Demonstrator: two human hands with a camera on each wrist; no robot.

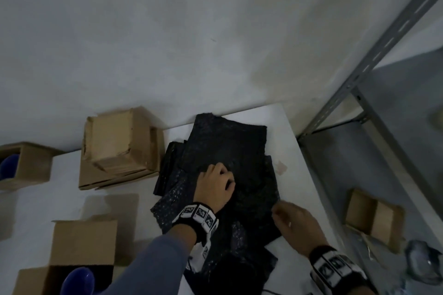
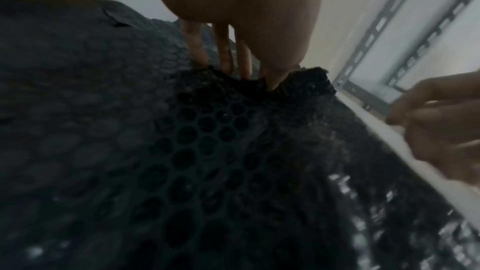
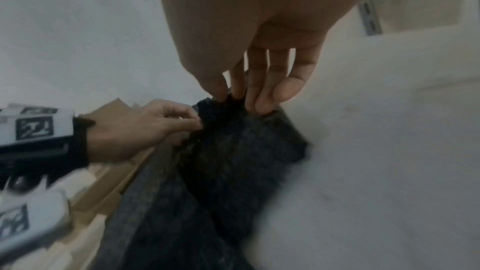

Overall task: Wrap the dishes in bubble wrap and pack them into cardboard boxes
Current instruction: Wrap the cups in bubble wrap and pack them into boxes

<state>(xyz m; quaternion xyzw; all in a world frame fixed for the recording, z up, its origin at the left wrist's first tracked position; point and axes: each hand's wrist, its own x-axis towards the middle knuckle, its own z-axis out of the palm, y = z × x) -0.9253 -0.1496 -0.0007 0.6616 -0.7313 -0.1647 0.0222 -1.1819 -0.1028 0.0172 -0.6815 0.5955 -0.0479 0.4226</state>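
Note:
A pile of black bubble wrap sheets lies on the white table. My left hand pinches the top sheet near the middle of the pile; in the left wrist view the thumb and fingers hold a raised edge of the bubble wrap. My right hand pinches the same sheet's right edge, its fingertips closed on the bubble wrap. A blue bowl sits in an open cardboard box at the lower left. Another blue bowl sits in a box at the far left.
Folded cardboard boxes are stacked left of the wrap, against the wall. A grey metal shelf stands to the right of the table, holding a small open box and a clear crumpled plastic thing.

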